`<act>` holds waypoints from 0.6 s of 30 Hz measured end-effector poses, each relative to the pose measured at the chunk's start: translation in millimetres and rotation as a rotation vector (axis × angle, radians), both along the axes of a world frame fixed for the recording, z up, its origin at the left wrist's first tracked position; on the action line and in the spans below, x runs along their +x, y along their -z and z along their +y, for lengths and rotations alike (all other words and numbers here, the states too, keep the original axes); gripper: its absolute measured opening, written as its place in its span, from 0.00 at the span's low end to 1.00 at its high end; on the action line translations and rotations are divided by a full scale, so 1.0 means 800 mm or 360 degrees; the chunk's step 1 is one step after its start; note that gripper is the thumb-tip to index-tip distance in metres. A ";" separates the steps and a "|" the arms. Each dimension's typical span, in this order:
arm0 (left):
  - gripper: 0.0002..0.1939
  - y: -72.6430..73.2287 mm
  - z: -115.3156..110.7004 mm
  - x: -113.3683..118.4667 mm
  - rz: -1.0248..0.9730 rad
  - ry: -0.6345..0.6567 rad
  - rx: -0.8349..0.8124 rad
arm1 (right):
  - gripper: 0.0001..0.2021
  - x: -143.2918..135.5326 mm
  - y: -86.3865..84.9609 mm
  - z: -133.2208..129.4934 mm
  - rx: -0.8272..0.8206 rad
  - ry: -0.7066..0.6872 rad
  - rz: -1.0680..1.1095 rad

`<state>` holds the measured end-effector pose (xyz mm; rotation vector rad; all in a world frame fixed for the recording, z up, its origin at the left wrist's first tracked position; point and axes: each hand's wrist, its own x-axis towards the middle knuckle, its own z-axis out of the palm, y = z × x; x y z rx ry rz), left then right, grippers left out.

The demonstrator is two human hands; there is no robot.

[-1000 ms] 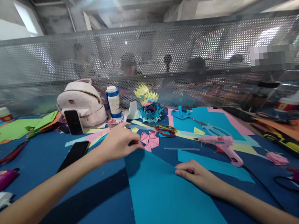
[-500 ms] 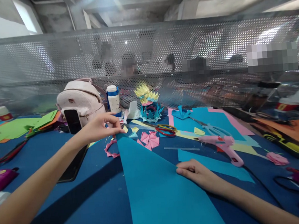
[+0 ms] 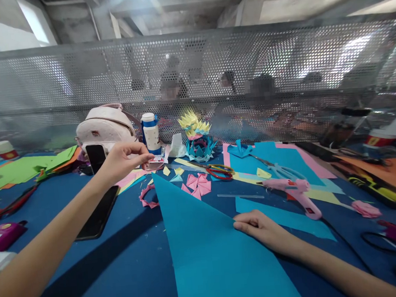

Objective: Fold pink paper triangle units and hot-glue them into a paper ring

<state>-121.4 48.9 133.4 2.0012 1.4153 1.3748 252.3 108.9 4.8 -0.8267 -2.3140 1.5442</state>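
A large blue paper sheet (image 3: 212, 243) rises toward me with its pointed corner up and left. My right hand (image 3: 255, 224) pinches its slanted upper edge between thumb and fingers. Just left of the pointed corner and apart from it, my left hand (image 3: 130, 158) hangs in the air, thumb and fingertips pressed together; whether something small is between them I cannot make out. Behind the sheet lie a pink folded paper ring (image 3: 148, 197), pink folded pieces (image 3: 197, 185) and small yellow scraps. A blue paper strip (image 3: 286, 219) lies beyond my right hand.
A pink glue gun (image 3: 295, 191) with a cord lies at the right, near red-and-yellow scissors (image 3: 220, 172) and blue-handled scissors (image 3: 285, 171). Behind stand a folded paper model (image 3: 199, 144), a bottle (image 3: 150, 134) and a backpack (image 3: 105, 123). A black phone (image 3: 98, 216) lies left.
My left hand has come off the sheet's pointed corner and moved up and left. The corner stands free and has shifted slightly left. My right hand stays on the edge.
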 end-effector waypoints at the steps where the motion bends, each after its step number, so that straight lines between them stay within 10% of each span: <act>1: 0.17 0.006 0.003 -0.003 -0.0097 0.0028 0.0006 | 0.29 0.000 0.000 0.000 -0.0005 0.0003 0.0003; 7: 0.43 0.058 0.008 0.019 -0.0963 0.0743 -0.0707 | 0.30 -0.002 0.002 0.002 -0.0002 0.0041 0.0018; 18: 0.24 0.095 -0.021 0.097 -0.0895 0.0440 -0.0945 | 0.18 -0.011 -0.034 -0.013 0.0039 -0.0055 0.0070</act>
